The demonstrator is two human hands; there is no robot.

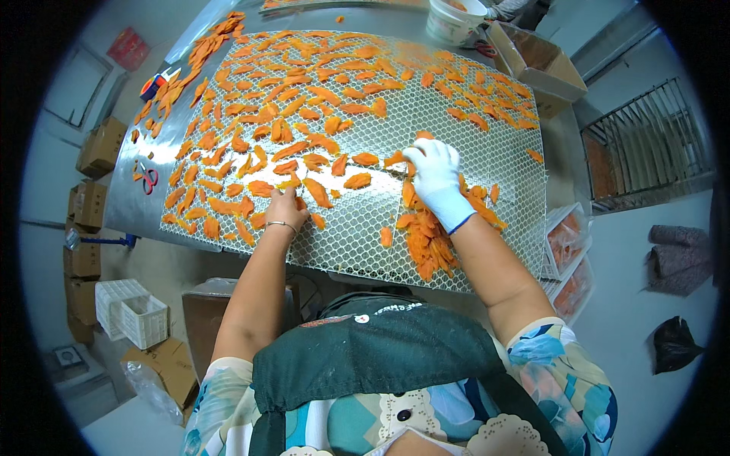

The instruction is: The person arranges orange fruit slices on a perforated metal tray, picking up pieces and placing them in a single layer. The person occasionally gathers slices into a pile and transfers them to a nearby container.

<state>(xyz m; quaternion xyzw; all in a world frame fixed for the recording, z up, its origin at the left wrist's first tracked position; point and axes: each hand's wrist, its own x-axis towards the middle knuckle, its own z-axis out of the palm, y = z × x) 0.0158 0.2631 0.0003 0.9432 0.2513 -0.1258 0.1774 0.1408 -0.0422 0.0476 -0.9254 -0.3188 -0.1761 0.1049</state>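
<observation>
A large white mesh drying screen point(353, 222) lies on the metal table before me, spread with orange dried-fruit slices point(319, 192) that look like mango. My left hand point(287, 210), bare with a bracelet at the wrist, rests its fingertips among slices near the screen's front. Whether it grips one is hidden by the fingers. My right hand point(434, 171), in a white glove, reaches over the screen right of centre. Its fingertips bend down beside some slices, and the hand covers what may be between them. Below the gloved wrist sits a heap of slices point(429, 245).
More loose slices point(212, 48) line the table's left side, near red-handled scissors point(150, 178) and a tape roll point(151, 87). At the back right stand a white bucket point(453, 23), a cardboard box point(536, 60) and another person's sleeve point(507, 9). White crates point(564, 242) sit right of the screen.
</observation>
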